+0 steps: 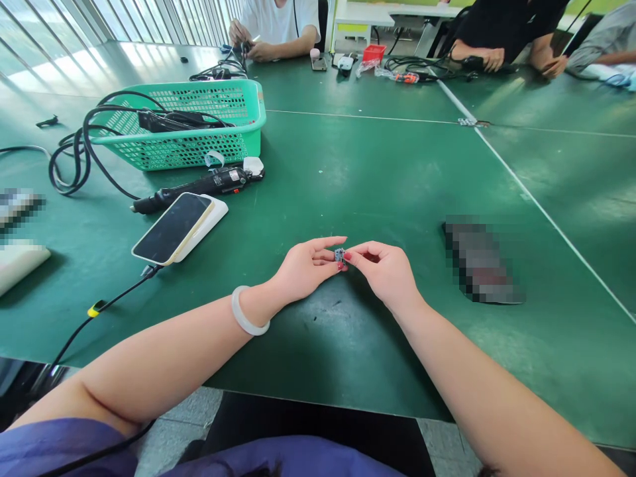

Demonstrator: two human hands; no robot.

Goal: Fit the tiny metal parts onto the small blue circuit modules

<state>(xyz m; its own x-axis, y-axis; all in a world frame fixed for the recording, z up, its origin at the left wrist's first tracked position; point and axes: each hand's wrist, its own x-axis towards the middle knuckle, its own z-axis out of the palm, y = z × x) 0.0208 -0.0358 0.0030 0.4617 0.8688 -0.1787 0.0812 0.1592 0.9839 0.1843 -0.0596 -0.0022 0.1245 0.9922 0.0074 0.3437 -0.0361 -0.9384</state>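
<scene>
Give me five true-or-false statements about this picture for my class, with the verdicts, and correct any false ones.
1. The person's left hand and right hand both touch a small, grey, metallic-looking part. True.
2. A white, ring-shaped bangle is worn on the right wrist. False: it circles the left wrist.
3. Black cables lie in the light-green, perforated plastic basket. True.
4. A dark-screened, pale-edged smartphone lies inside that basket. False: it lies outside, on a white, block-like object nearer the person.
5. A pale, narrow line crosses the green, flat tabletop. True.
</scene>
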